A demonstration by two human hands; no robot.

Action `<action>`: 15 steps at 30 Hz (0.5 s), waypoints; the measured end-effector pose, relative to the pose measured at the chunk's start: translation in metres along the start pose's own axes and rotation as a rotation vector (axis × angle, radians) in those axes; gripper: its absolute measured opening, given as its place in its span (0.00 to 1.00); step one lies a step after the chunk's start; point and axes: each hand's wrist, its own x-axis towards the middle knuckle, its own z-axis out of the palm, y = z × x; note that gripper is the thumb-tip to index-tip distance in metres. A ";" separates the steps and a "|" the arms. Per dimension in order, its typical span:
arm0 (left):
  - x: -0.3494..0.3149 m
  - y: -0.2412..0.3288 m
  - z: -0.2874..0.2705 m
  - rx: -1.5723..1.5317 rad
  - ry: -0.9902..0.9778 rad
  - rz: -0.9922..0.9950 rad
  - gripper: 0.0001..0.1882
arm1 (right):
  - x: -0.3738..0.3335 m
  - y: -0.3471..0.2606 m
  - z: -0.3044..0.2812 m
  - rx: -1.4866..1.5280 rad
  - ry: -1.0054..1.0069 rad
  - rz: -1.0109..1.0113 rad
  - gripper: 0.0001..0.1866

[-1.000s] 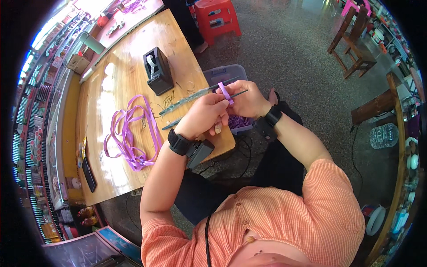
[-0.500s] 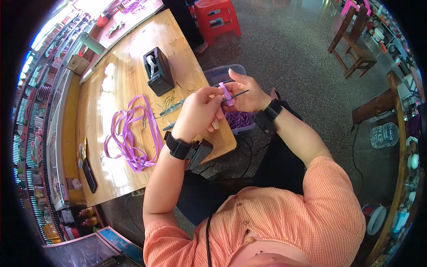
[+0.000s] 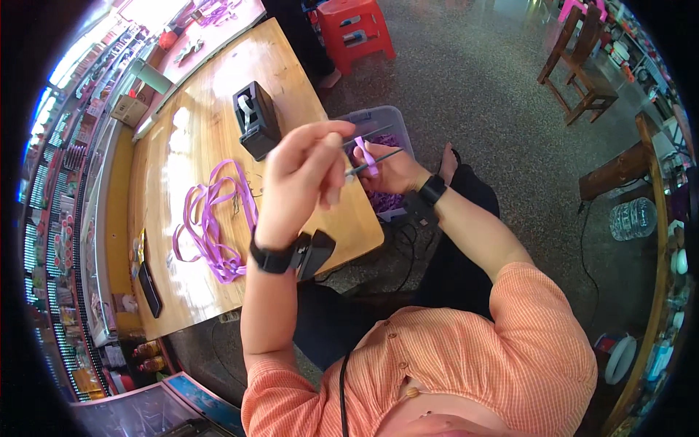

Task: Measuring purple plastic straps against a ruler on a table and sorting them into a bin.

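In my right hand (image 3: 397,173), the fingers are closed on a short strip of purple ribbon (image 3: 366,156), which lies across two thin dark rods (image 3: 386,156); their exact kind is unclear. My left hand (image 3: 298,175) is raised over the table's right edge, just left of the strip. Its thumb and index finger come together and the other fingers curl loosely; anything between them is too blurred to make out. A long tangle of purple ribbon (image 3: 211,226) lies on the wooden table (image 3: 175,291), left of my left hand.
A black tape dispenser (image 3: 255,120) stands on the table beyond my left hand. Below my right hand sits a clear plastic bin (image 3: 397,120) holding purple pieces. A dark phone (image 3: 149,290) lies at the table's left edge. A red stool (image 3: 357,33) and a wooden chair (image 3: 582,73) stand farther off.
My left hand has lifted and moved up and left, away from the ribbon strip. My right hand has shifted slightly down and left, its thumb lowered onto the strip and rods.
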 end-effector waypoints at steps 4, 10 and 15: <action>-0.067 0.039 0.013 -0.060 0.064 0.601 0.08 | -0.001 -0.011 -0.013 -0.131 -0.133 -0.121 0.12; -0.102 0.068 0.022 -0.263 -0.455 0.866 0.07 | -0.039 -0.060 -0.049 -0.169 -0.025 -0.334 0.16; -0.110 0.081 0.024 -0.300 -0.535 0.872 0.06 | -0.027 -0.066 -0.057 -1.096 0.520 -0.199 0.26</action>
